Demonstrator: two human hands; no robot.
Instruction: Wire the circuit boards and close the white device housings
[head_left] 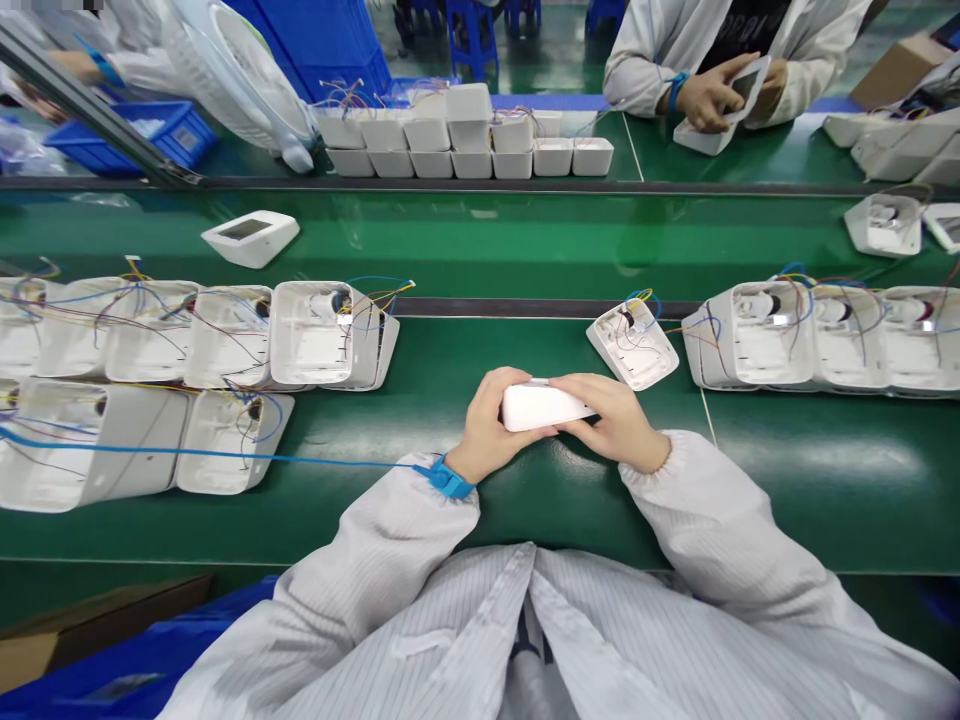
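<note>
Between my two hands is a white plastic housing (544, 407), tilted and held just above the green bench. My left hand (491, 425) grips its left end, fingers on top and thumb below. On the other end, my right hand (611, 420) is closed the same way. The housing's far side is hidden from me. Beyond my right hand lies a single open white shell (634, 345) with coloured wires and small parts inside. A blue wrist strap (448, 478) sits on my left wrist, its blue cord running off to the left.
Open white shells with wires stand in rows at left (311, 335) and right (772, 335). A finished-looking white unit with a dark screen (251, 238) lies on the green strip behind. Across it, a co-worker's hands (712, 100) hold a white frame near stacked white shells (469, 135).
</note>
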